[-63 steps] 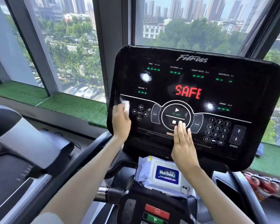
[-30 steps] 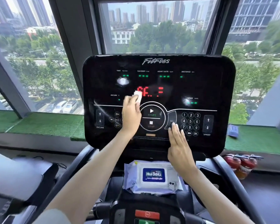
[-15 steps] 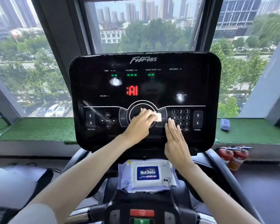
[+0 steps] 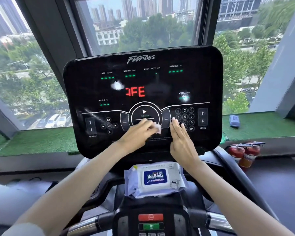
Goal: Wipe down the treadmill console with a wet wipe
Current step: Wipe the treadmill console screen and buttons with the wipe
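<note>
The left hand (image 4: 140,132) pinches a crumpled wet wipe (image 4: 157,128) in curled fingers and presses it against the treadmill console (image 4: 143,79), just below the round start button (image 4: 144,113). Bunching it up likely gives a firm pad to rub with, where a loose sheet would drag. The right hand (image 4: 182,138) lies flat on the panel just beside it, fingers straight and together, tips over the lower-left keys of the number keypad (image 4: 185,116). It holds nothing, and I judge it is there to brace the tilted console against the push of the wiping. The wipe pack (image 4: 156,178) lies on the ledge right under the console, within easy reach for a fresh sheet. Pale glare patches sit on the upper display, so I cannot tell how clean that area is; the top and the right side probably need a pass.
</note>
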Motion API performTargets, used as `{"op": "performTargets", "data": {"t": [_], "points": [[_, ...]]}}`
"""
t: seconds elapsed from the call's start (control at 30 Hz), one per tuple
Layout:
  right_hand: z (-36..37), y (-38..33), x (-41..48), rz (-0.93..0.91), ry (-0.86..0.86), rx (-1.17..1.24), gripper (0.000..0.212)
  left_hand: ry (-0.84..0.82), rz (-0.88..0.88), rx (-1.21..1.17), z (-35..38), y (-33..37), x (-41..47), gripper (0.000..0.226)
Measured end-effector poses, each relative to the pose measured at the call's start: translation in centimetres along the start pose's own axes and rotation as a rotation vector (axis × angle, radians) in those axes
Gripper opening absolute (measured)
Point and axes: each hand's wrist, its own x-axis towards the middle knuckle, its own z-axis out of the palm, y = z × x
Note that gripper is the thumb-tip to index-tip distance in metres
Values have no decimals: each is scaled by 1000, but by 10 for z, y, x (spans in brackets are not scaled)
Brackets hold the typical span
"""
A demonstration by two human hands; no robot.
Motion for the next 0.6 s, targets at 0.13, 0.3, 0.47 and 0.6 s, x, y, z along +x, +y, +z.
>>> {"op": "performTargets", "data": {"t": [0.13,0.3,0.47,0.6], "points": [[-5,0,0,-23,6,-41,62,449,-514,-81,-24,-49,0,50],[-1,-1,2,-16,11,-39,67,548,-654,-113,-12,-20,8,56],[2,1,3,-23,29,-30,68,333,-304,-29,-6,-24,-22,53],[4,0,4,-16,57,-1,69,765,-964,-189,-41,-57,0,38]]}}
